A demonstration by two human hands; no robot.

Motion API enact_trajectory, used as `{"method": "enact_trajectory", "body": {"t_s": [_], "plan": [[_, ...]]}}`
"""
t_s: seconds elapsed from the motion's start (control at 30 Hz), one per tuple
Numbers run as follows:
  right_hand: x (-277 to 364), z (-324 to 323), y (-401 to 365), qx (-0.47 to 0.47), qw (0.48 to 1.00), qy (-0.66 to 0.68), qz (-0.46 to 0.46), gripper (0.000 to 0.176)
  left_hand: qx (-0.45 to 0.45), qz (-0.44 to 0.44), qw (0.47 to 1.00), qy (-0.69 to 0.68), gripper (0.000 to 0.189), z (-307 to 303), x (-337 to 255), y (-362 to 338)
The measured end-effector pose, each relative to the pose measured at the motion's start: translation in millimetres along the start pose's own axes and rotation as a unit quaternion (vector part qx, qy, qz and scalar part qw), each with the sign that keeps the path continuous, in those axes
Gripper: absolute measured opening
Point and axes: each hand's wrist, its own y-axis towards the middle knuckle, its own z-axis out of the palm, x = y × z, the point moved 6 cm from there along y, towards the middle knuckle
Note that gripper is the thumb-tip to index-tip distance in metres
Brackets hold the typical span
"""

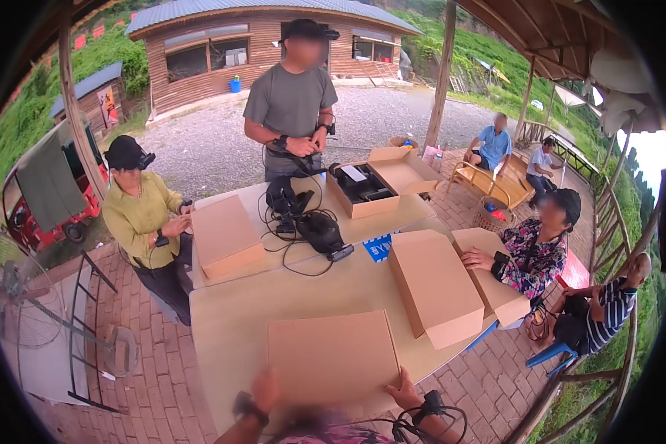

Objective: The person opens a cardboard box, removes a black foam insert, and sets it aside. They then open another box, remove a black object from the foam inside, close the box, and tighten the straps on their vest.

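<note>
A closed brown cardboard box lies at the near end of the table, right in front of me. My left hand is at its near left side, closed against the edge and somewhat blurred. On the opposite side, my right hand grips the near right corner, with the thumb and fingers on the cardboard. Each of my wrists wears a black strapped device, and cables hang by the right one. The contents of this box are hidden.
Two boxes, one a cardboard box, stand right, beside a person in a floral top. A person in yellow-green touches another box. Across, a standing person is near an open box and black cabled gear.
</note>
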Motion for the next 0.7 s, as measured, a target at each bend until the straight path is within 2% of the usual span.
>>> {"method": "enact_trajectory", "body": {"t_s": [0.07, 0.17, 0.3, 0.37, 0.7], "plan": [[-8, -2, 1, -0.005, 0.998, -0.065, -0.004, 0.081, 0.016, 0.029, 0.999, 0.007, 0.039, -5, -8, -4], [-8, -2, 2, -0.008, 0.998, -0.069, -0.005, 0.082, 0.004, -0.020, 0.999, -0.025, 0.043, -2, 1, -2], [-19, -1, 4, -0.009, 0.998, -0.062, -0.010, 0.082, 0.002, 0.011, 1.000, -0.025, 0.047, -6, -7, -4], [-25, -1, 3, -0.011, 0.999, -0.039, 0.005, 0.082, -0.006, -0.042, 0.998, -0.041, 0.048, -4, -1, -4], [-20, -2, 2, -0.009, 0.999, -0.033, 0.022, 0.082, -0.018, -0.008, 0.999, -0.034, 0.046, -7, -9, -6]]}}
